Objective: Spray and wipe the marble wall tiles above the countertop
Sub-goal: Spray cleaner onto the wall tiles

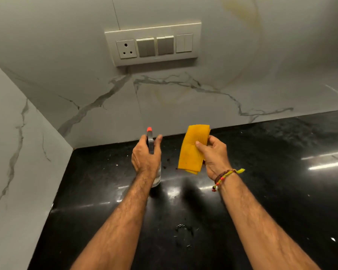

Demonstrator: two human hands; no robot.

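Glossy black stone table (261,172), smooth veined marble wall tiles (203,98), ribbed yellow cloth (193,149), clear plastic spray bottle (157,178), matt plastic switch plate (152,44).

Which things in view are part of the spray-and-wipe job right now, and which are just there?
In the job:
- spray bottle, held in the left hand
- yellow cloth, held in the right hand
- marble wall tiles

Just there:
- switch panel on the wall
- black countertop
- beaded bracelet on the right wrist

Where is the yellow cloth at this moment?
The yellow cloth is held folded in the right hand, centre of the head view, above the black countertop, right of the spray bottle.
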